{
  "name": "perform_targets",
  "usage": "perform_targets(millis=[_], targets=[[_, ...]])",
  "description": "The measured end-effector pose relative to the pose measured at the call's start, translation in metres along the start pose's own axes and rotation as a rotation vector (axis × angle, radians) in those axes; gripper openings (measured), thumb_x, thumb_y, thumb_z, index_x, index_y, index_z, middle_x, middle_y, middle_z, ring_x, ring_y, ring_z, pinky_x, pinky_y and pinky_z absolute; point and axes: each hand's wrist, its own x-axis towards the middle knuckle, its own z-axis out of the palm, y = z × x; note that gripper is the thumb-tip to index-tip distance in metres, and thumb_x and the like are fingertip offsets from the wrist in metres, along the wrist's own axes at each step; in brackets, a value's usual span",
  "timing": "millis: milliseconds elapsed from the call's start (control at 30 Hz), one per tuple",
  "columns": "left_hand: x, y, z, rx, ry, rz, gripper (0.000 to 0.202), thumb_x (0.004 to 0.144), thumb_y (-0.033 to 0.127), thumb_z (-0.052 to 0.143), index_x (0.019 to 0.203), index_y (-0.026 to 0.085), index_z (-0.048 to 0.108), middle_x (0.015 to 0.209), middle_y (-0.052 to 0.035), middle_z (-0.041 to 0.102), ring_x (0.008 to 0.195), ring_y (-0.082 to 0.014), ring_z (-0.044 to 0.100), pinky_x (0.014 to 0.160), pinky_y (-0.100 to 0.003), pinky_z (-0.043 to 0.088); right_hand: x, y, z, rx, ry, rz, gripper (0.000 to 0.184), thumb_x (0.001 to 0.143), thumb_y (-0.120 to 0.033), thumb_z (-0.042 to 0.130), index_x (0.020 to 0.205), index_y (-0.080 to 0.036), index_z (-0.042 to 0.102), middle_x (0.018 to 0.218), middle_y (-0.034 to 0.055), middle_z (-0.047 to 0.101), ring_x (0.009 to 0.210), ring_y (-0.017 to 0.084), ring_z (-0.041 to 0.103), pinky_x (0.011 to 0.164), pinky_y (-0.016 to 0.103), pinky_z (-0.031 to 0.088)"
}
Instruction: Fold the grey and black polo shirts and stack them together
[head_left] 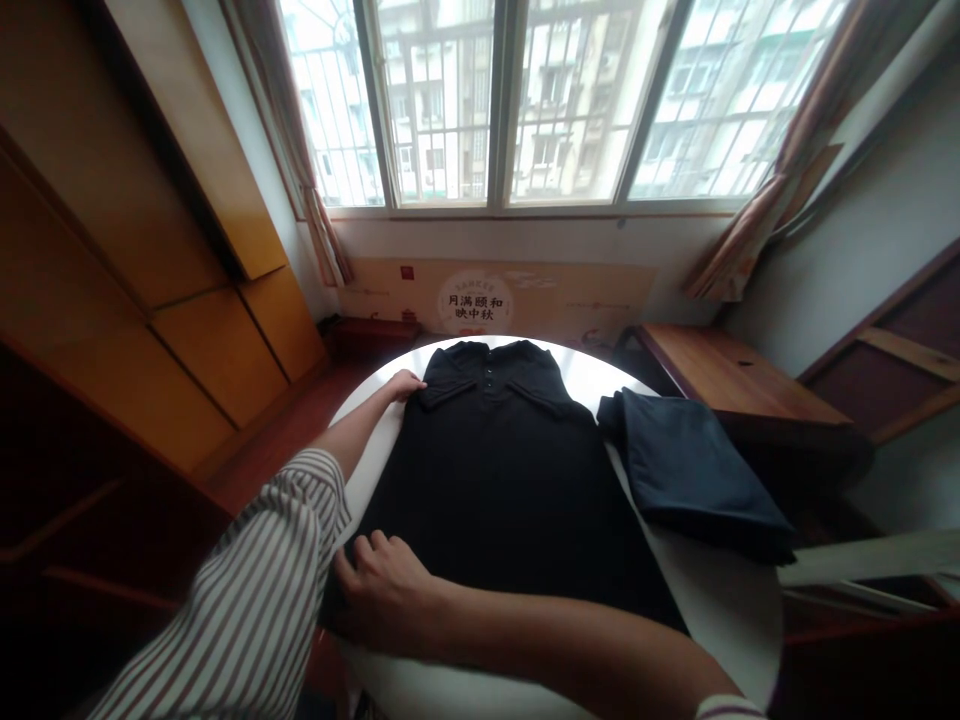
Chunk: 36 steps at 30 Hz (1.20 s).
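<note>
My black polo shirt (pixel 502 500) lies flat and face up on the round white counter (pixel 724 610), collar pointing toward the window. Its soft knit looks matte, and the body forms a smooth, dark, nearly rectangular panel. A short placket with small buttons (pixel 488 380) runs below the collar (pixel 487 354).

My left hand (pixel 405 386) rests open on the shirt's upper edge near the shoulder, with the fingers close together. My right hand (pixel 390 600) crosses over and lies on the lower part of the shirt at its side edge. Its fingers are slightly spread and curved, but I can't tell whether they are pinching the cloth. Striped sleeves (pixel 255 590) cover my left forearm, and a striped cuff (pixel 727 708) shows on the right.

Just beside the shirt, a folded navy garment (pixel 697 470) sits on the counter, with its thick edge hanging over the rim. Beyond it stands a wooden bench (pixel 735 375). Tall wooden wardrobe doors (pixel 202 340) line the left side. Ahead, a printed board (pixel 495 300) leans beneath a barred window (pixel 487 100) framed by curtains (pixel 750 220).
</note>
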Motion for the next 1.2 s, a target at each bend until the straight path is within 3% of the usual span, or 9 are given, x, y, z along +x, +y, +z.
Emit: perform_targets(millis=[133, 333, 500, 700, 833, 967, 1100, 1200], targets=[[0.0, -0.001, 0.0, -0.063, -0.036, -0.004, 0.037, 0.077, 0.043, 0.078, 0.086, 0.008, 0.072, 0.048, 0.0016, 0.049, 0.043, -0.0102, 0.046, 0.044, -0.022, 0.034, 0.008, -0.007, 0.009, 0.006, -0.07, -0.001, 0.042, 0.092, -0.053, 0.051, 0.12, -0.021, 0.05, 0.095, 0.0094, 0.064, 0.074, 0.026, 0.062, 0.052, 0.033, 0.048], [-0.006, -0.004, 0.0, -0.075, 0.003, 0.021, 0.033, 0.082, 0.039, 0.072, 0.092, 0.007, 0.073, 0.05, 0.0, 0.052, 0.045, -0.0114, 0.048, 0.047, -0.023, 0.036, 0.003, -0.015, 0.001, -0.059, 0.024, -0.25, 0.018, 0.099, -0.024, 0.043, 0.102, -0.013, 0.057, 0.089, 0.0071, 0.062, 0.074, 0.021, 0.059, 0.058, 0.033, 0.044], [-0.019, -0.013, -0.012, -0.009, 0.102, 0.054, 0.027, 0.087, 0.029, 0.06, 0.091, 0.007, 0.074, 0.063, -0.0062, 0.065, 0.06, -0.0144, 0.06, 0.058, -0.022, 0.042, -0.022, -0.011, -0.014, -0.009, 0.12, -0.193, 0.021, 0.099, -0.025, 0.048, 0.113, -0.01, 0.052, 0.091, 0.0065, 0.062, 0.074, 0.019, 0.055, 0.061, 0.034, 0.042], [-0.061, -0.045, -0.018, 0.094, 0.05, 0.049, 0.024, 0.071, 0.035, 0.077, 0.063, 0.013, 0.071, 0.05, -0.0035, 0.06, 0.064, -0.0184, 0.064, 0.06, -0.022, 0.042, -0.039, -0.001, -0.015, 0.036, 0.105, -0.171, 0.023, 0.096, -0.021, 0.05, 0.117, -0.012, 0.05, 0.095, 0.0071, 0.062, 0.076, 0.02, 0.054, 0.062, 0.034, 0.041], [-0.075, -0.055, -0.015, 0.081, 0.033, 0.062, 0.027, 0.076, 0.039, 0.073, 0.072, 0.013, 0.072, 0.057, -0.0028, 0.064, 0.062, -0.0162, 0.063, 0.055, -0.02, 0.042, -0.035, -0.005, -0.012, 0.03, 0.104, -0.206, 0.029, 0.098, -0.023, 0.047, 0.123, -0.009, 0.048, 0.095, 0.0084, 0.062, 0.078, 0.021, 0.054, 0.063, 0.036, 0.041], [-0.071, -0.056, -0.023, 0.06, 0.044, 0.049, 0.035, 0.084, 0.044, 0.067, 0.086, 0.01, 0.072, 0.066, -0.0053, 0.068, 0.061, -0.0145, 0.064, 0.052, -0.019, 0.042, -0.029, -0.008, -0.01, 0.018, 0.108, -0.195, 0.034, 0.095, -0.022, 0.051, 0.126, -0.009, 0.048, 0.098, 0.0086, 0.062, 0.08, 0.022, 0.054, 0.064, 0.036, 0.043], [-0.072, -0.055, -0.031, 0.116, 0.068, 0.014, 0.033, 0.085, 0.042, 0.066, 0.088, 0.009, 0.071, 0.069, -0.0071, 0.07, 0.06, -0.0149, 0.065, 0.055, -0.02, 0.044, -0.029, -0.009, -0.008, 0.027, 0.08, -0.199, 0.041, 0.092, -0.024, 0.056, 0.129, -0.01, 0.046, 0.1, 0.0075, 0.061, 0.081, 0.022, 0.055, 0.064, 0.036, 0.044], [-0.087, -0.055, -0.028, 0.194, 0.099, 0.007, 0.031, 0.084, 0.042, 0.066, 0.086, 0.012, 0.072, 0.067, -0.0081, 0.07, 0.068, -0.019, 0.068, 0.061, -0.022, 0.046, -0.04, -0.014, -0.012, 0.028, 0.062, -0.228, 0.056, 0.091, -0.027, 0.058, 0.141, -0.012, 0.037, 0.107, 0.0092, 0.061, 0.085, 0.023, 0.056, 0.066, 0.036, 0.046]])
